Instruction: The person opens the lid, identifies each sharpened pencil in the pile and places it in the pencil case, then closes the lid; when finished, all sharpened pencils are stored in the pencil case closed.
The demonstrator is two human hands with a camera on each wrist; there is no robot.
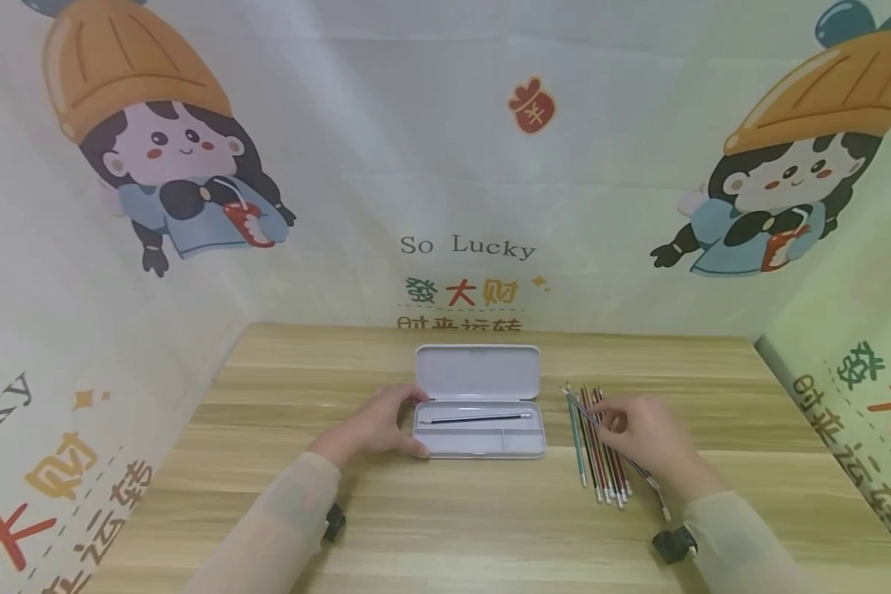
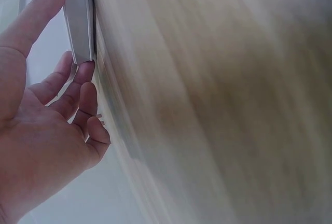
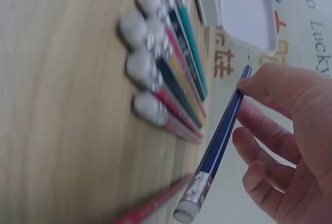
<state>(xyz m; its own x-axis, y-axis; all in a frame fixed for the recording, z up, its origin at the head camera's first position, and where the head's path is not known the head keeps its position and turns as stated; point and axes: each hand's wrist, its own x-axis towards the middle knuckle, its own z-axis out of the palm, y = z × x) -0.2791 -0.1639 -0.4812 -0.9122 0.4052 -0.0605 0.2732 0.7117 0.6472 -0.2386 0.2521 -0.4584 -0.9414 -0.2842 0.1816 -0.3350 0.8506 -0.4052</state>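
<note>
While the right hand (image 1: 642, 429) pinches a blue pencil (image 3: 223, 130) between thumb and fingertips, eraser end toward the person, the left hand (image 1: 377, 422) grips the left end of a pale pencil case (image 1: 460, 444), thumb at the near corner. Case open on the wooden table (image 1: 475, 528), lid (image 1: 478, 373) tipped back. One dark pencil (image 1: 475, 419) lies lengthwise in the long far compartment; two smaller compartments along the near side. Right of the case, by the right hand: a bunch of pencils (image 1: 607, 470), mixed colours, eraser ends nearest. A red pencil (image 3: 150, 203) lies just apart. Behind, printed cloth (image 1: 356, 124) lettered "So Lucky"
</note>
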